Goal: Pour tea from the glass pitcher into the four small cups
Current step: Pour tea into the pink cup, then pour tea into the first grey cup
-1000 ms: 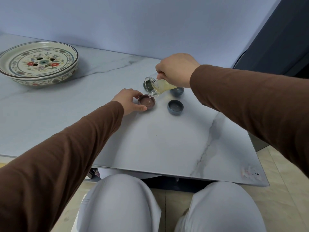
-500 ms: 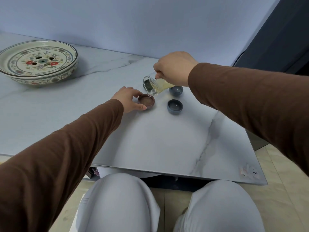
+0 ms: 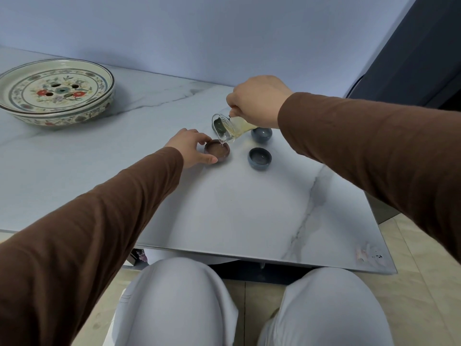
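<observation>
A: Fingers of the left hand curl round the brown cup, thumb at its near side, steadying it on the bench.

B: And the right hand?

A: Closed on the pitcher, pinching it near the rim. It is tipped leftward, spout just above the brown cup's far edge.

B: What has changed in the last second?

A: Little in position. The pitcher holds the same tilt over the same cup. Now a thin thread of tea runs from the spout into the cup, and the cup's inside looks wet.

B: So cup 1 of 4 is filling?

A: I judge so; how full, I cannot tell. Pale tea sits low in the pitcher, so there seems enough to go on.

B: The others?

A: 2 blue cups: 1 to the right, well apart from the pour; another half hidden under the right wrist. A dark 4th cup shows behind the pitcher. Whether any holds tea, I cannot tell.

B: Risk?

A: Overfilling a shallow cup, probably.
</observation>
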The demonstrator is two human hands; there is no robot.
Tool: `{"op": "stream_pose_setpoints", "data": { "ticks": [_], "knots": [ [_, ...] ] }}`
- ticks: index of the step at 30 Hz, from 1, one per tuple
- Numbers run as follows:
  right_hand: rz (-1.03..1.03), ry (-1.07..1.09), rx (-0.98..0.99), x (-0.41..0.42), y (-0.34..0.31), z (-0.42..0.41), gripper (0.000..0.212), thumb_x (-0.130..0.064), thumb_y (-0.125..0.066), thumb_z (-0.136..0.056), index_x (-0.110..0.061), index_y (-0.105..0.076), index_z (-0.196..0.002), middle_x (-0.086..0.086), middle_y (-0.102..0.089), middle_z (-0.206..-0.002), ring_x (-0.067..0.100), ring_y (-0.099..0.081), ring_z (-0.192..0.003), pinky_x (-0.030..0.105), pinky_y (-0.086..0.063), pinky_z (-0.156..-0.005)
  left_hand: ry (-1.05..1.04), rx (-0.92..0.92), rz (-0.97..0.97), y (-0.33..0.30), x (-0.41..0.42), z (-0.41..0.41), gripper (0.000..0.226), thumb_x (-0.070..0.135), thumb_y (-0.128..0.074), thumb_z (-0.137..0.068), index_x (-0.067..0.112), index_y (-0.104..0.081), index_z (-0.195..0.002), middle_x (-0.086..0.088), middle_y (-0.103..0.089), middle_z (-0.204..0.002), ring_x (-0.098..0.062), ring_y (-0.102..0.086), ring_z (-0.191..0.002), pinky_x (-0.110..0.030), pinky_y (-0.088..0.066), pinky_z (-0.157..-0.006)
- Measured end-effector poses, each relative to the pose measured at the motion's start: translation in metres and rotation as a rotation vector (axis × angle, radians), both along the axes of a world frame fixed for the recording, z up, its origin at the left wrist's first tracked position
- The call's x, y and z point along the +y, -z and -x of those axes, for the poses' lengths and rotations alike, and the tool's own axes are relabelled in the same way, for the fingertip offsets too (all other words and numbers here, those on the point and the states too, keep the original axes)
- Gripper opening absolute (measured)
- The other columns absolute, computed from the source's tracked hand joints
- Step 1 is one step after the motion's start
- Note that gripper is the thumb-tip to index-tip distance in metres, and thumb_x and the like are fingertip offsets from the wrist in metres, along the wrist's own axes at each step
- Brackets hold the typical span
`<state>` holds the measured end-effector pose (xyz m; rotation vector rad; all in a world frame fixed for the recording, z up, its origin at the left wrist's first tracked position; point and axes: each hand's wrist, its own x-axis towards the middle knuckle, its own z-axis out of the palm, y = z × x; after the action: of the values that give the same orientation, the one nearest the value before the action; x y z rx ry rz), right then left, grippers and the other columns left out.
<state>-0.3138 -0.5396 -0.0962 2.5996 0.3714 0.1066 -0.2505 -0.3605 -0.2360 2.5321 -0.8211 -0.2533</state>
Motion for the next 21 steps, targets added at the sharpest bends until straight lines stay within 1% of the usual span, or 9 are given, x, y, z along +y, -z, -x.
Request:
{"op": "stream_pose_setpoints", "data": {
  "ticks": [5, 7, 9, 11, 14, 15, 17, 19, 21],
  "knots": [
    [-0.059, 0.024, -0.003, 0.0, 0.0, 0.002, 0.029, -0.034, -0.039, -0.103, -0.014, -0.061, -0.103, 0.008, -0.065, -0.097, 0.033, -0.056, -0.084, 0.035, -0.033, -0.064, -0.001, 0.009, 0.001, -0.001, 0.0, 0.0, 0.064, 0.056, -0.073, -0.071, 0.029, -0.059, -0.127, 0.001, -0.059, -0.117, -0.022, -0.045, -0.116, -0.037, -0.04, -0.097],
    [-0.152, 0.088, 0.005, -0.004, 0.0, 0.004, 0.027, -0.035, -0.041, -0.101, -0.017, -0.06, -0.098, 0.006, -0.063, -0.094, 0.031, -0.053, -0.082, 0.035, -0.035, -0.066, -0.002, 0.008, -0.002, 0.0, -0.001, -0.001, 0.065, 0.057, -0.073, -0.07, 0.029, -0.058, -0.127, 0.001, -0.06, -0.118, -0.022, -0.046, -0.114, -0.037, -0.04, -0.097],
    [-0.268, 0.171, 0.022, -0.013, 0.0, 0.007, 0.022, -0.037, -0.042, -0.1, -0.022, -0.056, -0.091, 0.004, -0.06, -0.093, 0.029, -0.052, -0.083, 0.034, -0.036, -0.069, -0.005, 0.017, -0.006, 0.0, -0.001, -0.001, 0.066, 0.057, -0.073, -0.069, 0.03, -0.058, -0.128, 0.002, -0.06, -0.119, -0.021, -0.046, -0.114, -0.036, -0.041, -0.097],
    [-0.381, 0.246, 0.034, -0.026, 0.001, 0.011, 0.021, -0.036, -0.042, -0.1, -0.023, -0.057, -0.093, 0.003, -0.059, -0.093, 0.027, -0.052, -0.085, 0.034, -0.037, -0.071, -0.01, 0.023, -0.006, 0.0, -0.001, -0.001, 0.066, 0.057, -0.073, -0.069, 0.031, -0.058, -0.127, 0.002, -0.06, -0.119, -0.021, -0.047, -0.114, -0.036, -0.041, -0.097],
    [-0.587, 0.358, 0.061, -0.046, 0.005, 0.02, 0.027, -0.035, -0.042, -0.1, -0.018, -0.064, -0.096, 0.0, -0.059, -0.084, 0.024, -0.054, -0.084, 0.032, -0.038, -0.072, -0.016, 0.029, -0.01, -0.001, -0.001, 0.001, 0.065, 0.056, -0.073, -0.07, 0.03, -0.057, -0.128, 0.002, -0.06, -0.119, -0.021, -0.047, -0.115, -0.037, -0.041, -0.098],
    [-0.688, 0.396, 0.07, -0.052, 0.005, 0.023, 0.028, -0.035, -0.043, -0.099, -0.018, -0.065, -0.094, -0.002, -0.058, -0.08, 0.023, -0.054, -0.082, 0.031, -0.038, -0.071, -0.017, 0.027, -0.015, -0.002, -0.001, 0.001, 0.065, 0.055, -0.073, -0.071, 0.029, -0.057, -0.129, 0.002, -0.06, -0.12, -0.021, -0.047, -0.115, -0.037, -0.041, -0.098],
    [-0.906, 0.453, 0.075, -0.062, 0.008, 0.027, 0.028, -0.034, -0.047, -0.098, -0.017, -0.068, -0.09, -0.001, -0.058, -0.08, 0.02, -0.053, -0.076, 0.03, -0.041, -0.067, -0.02, 0.025, -0.027, -0.003, -0.002, 0.003, 0.067, 0.055, -0.073, -0.072, 0.028, -0.056, -0.131, 0.002, -0.06, -0.121, -0.022, -0.047, -0.116, -0.038, -0.041, -0.099],
    [-1.097, 0.492, 0.065, -0.069, 0.01, 0.031, 0.027, -0.031, -0.048, -0.097, -0.015, -0.068, -0.088, 0.001, -0.053, -0.08, 0.015, -0.048, -0.066, 0.027, -0.039, -0.06, -0.025, 0.025, -0.036, -0.005, -0.002, 0.006, 0.073, 0.055, -0.073, -0.072, 0.028, -0.051, -0.136, 0.001, -0.059, -0.123, -0.022, -0.048, -0.118, -0.039, -0.041, -0.102],
    [-1.209, 0.511, 0.059, -0.076, 0.01, 0.035, 0.026, -0.03, -0.048, -0.097, -0.016, -0.067, -0.085, 0.002, -0.048, -0.078, 0.013, -0.041, -0.06, 0.024, -0.035, -0.057, -0.031, 0.024, -0.034, -0.008, -0.003, 0.01, 0.079, 0.053, -0.074, -0.072, 0.027, -0.045, -0.141, 0.002, -0.057, -0.126, -0.022, -0.047, -0.12, -0.039, -0.04, -0.104]
  ]
}}
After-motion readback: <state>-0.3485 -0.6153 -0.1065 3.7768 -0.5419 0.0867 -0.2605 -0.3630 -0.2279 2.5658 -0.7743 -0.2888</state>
